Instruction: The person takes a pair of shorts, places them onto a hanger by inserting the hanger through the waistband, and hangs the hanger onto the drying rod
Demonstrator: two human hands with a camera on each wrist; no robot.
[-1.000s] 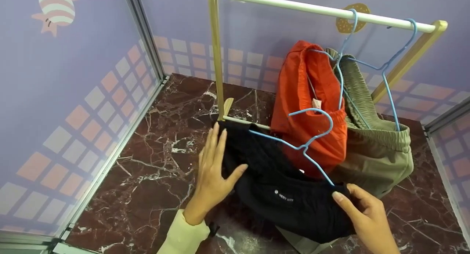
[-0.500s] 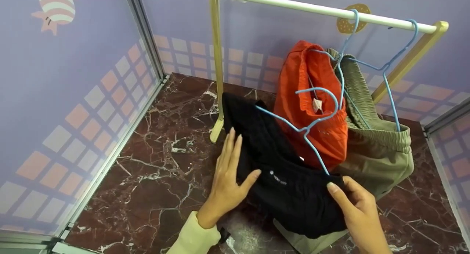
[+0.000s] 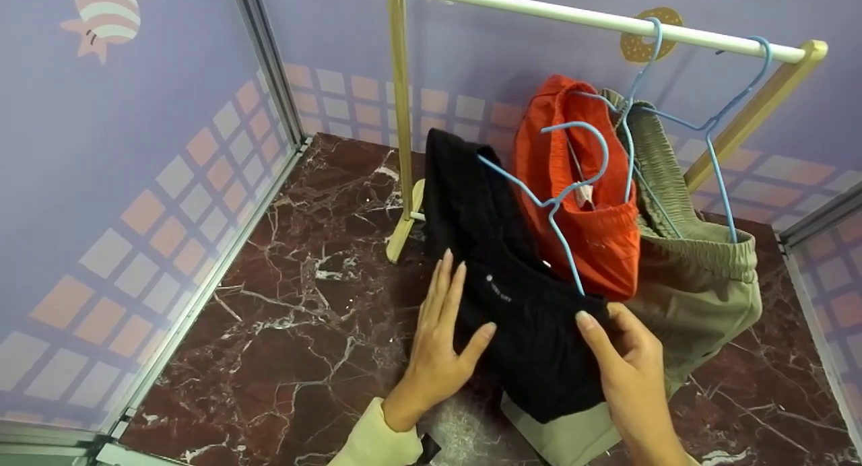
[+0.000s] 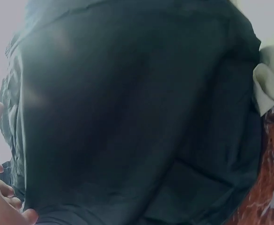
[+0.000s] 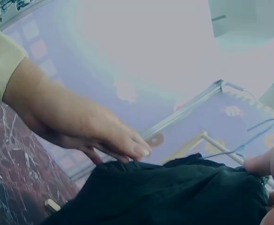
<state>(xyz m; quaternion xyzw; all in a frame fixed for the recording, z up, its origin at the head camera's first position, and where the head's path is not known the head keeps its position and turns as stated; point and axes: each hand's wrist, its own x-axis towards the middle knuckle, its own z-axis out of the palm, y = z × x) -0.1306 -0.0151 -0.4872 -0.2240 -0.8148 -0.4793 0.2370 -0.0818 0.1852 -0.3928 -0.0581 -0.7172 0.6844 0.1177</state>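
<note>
Black shorts (image 3: 539, 345) with small white lettering at the waistband hang on a blue wire hanger (image 3: 553, 201), whose hook stands free below the rail. My right hand (image 3: 633, 365) pinches the waistband between thumb and fingers at the hanger's right end. Fingers straight, my left hand (image 3: 441, 351) lies against the near left side of the shorts. The black cloth (image 4: 127, 112) fills most of the left wrist view. In the right wrist view the left hand (image 5: 80, 112) reaches over the cloth's upper edge.
A rack with a white rail (image 3: 525, 8) and wooden posts stands at the back. Orange-red shorts (image 3: 535, 143) and olive-green pants (image 3: 700, 291) hang on its right half from blue hangers. Pale grey-green fabric (image 3: 566, 436) shows below the black shorts, above the dark marble floor (image 3: 269, 331).
Both hands have raised the black shorts and hanger toward the rail. The left hand has shifted right, its fingers lower along the cloth; the right hand has moved up and left.
</note>
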